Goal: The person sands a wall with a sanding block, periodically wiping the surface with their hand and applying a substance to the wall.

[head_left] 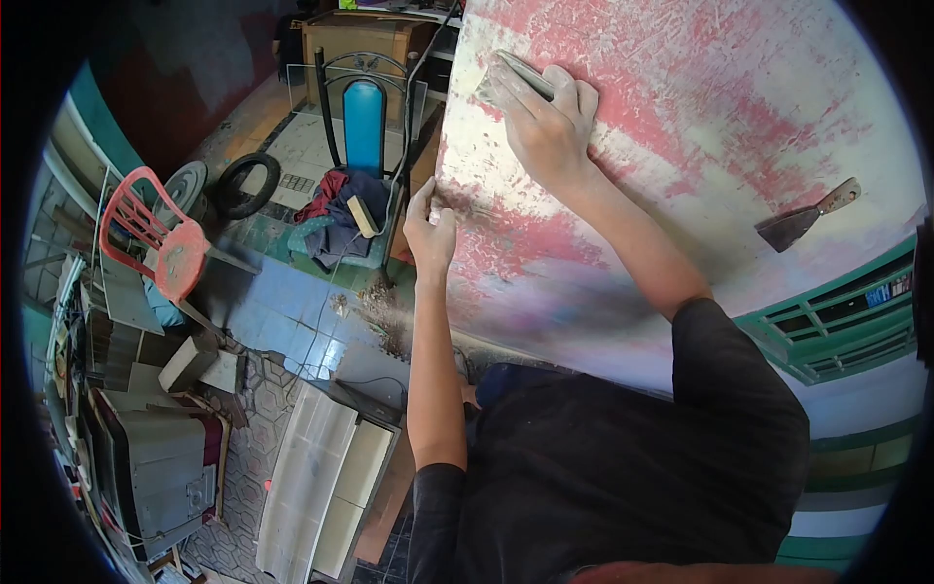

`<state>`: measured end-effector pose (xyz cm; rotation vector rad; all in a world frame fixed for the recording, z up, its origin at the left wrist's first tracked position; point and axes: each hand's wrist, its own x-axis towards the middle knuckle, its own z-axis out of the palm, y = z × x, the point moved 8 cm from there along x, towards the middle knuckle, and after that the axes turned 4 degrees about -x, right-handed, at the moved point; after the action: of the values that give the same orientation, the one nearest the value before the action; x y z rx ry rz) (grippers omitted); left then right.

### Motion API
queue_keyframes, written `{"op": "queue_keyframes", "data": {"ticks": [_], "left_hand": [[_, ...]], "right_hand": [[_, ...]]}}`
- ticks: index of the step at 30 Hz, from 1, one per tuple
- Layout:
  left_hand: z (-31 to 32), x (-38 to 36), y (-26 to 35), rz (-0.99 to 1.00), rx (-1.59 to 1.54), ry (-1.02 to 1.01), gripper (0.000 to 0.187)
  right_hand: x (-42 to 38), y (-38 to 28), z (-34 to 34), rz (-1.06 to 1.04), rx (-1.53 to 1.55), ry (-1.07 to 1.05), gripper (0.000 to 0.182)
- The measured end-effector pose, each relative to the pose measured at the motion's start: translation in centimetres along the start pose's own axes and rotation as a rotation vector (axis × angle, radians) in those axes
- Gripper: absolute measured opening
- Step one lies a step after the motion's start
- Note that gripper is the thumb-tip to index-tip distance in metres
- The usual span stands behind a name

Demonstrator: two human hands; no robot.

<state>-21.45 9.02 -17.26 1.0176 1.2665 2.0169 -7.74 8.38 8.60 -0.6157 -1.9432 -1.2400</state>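
A large board (700, 117) with patchy pink and cream paint spreads under my hands, its surface worn and scuffed. My right hand (550, 131) lies on its upper left part, dusty, fingers closed over a thin grey piece of sandpaper (530, 76) pressed against the paint. At the board's left edge is my left hand (430, 232), with its fingers and thumb pinched on that edge. A scraper (803, 216) with a dark, wide blade and a worn handle rests on the board at the right, apart from both hands.
Left of the board stands a black-framed chair (364, 127) with clothes (345, 209) and a small block (364, 216) on its seat. Farther left are a red plastic chair (175, 253) and a tire (246, 185). A green window frame (837, 316) is at the right.
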Motion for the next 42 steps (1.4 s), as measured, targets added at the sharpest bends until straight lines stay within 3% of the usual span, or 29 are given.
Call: {"op": "queue_keyframes", "data": {"ticks": [5,6,7,13,16,20,23,25,27,29,32,35,39,42], "left_hand": [[-0.1,-0.1,0.1,0.059,-0.019,0.013,0.057],[-0.1,0.0,-0.4,-0.01,-0.022,0.014,0.056],[0.0,0.2,-0.6,-0.078,-0.024,0.011,0.056],[0.1,0.7,0.2,-0.06,-0.129,0.022,0.048],[-0.4,0.4,0.0,-0.097,-0.098,-0.004,0.051],[-0.3,0.1,-0.6,0.047,0.028,-0.011,0.057],[0.1,0.2,0.7,0.098,0.103,-0.018,0.059],[0.2,0.5,-0.5,-0.046,-0.001,-0.029,0.057],[0.6,0.4,-2.0,-0.088,-0.054,-0.059,0.057],[-0.1,0.3,-1.7,0.012,-0.032,-0.024,0.058],[-0.3,-0.4,-1.4,0.008,-0.02,-0.03,0.058],[-0.3,0.0,-1.3,0.019,-0.034,-0.042,0.056],[-0.3,1.0,-2.1,-0.083,-0.119,-0.021,0.048],[0.0,0.6,-0.6,-0.061,-0.175,0.006,0.043]], "right_hand": [[-9.9,-0.5,-2.1,0.006,0.01,0.097,0.023],[-10.0,-0.7,-2.6,0.015,-0.006,0.068,0.025],[-9.9,-0.8,-2.8,0.028,-0.025,0.038,0.026],[-0.5,-1.0,1.0,-0.009,-0.009,-0.005,0.03],[-7.5,-1.6,-0.8,0.037,0.04,0.018,0.032],[-11.8,-1.3,-1.5,0.033,0.039,-0.011,0.033],[-3.4,-1.0,-0.6,0.019,0.099,0.053,0.031],[1.0,-1.0,0.6,0.022,0.063,-0.03,0.027],[-0.6,-0.4,0.4,0.026,0.04,-0.046,0.021],[-4.9,1.0,-2.4,0.065,0.063,0.081,0.019],[-11.7,3.2,-2.6,0.095,0.056,-0.019,0.019],[-9.3,3.4,-4.5,0.079,-0.052,0.088,0.02],[-0.6,0.8,-0.1,0.03,0.034,0.076,0.026],[-0.3,0.7,-0.4,0.019,0.11,0.03,0.031]]}}
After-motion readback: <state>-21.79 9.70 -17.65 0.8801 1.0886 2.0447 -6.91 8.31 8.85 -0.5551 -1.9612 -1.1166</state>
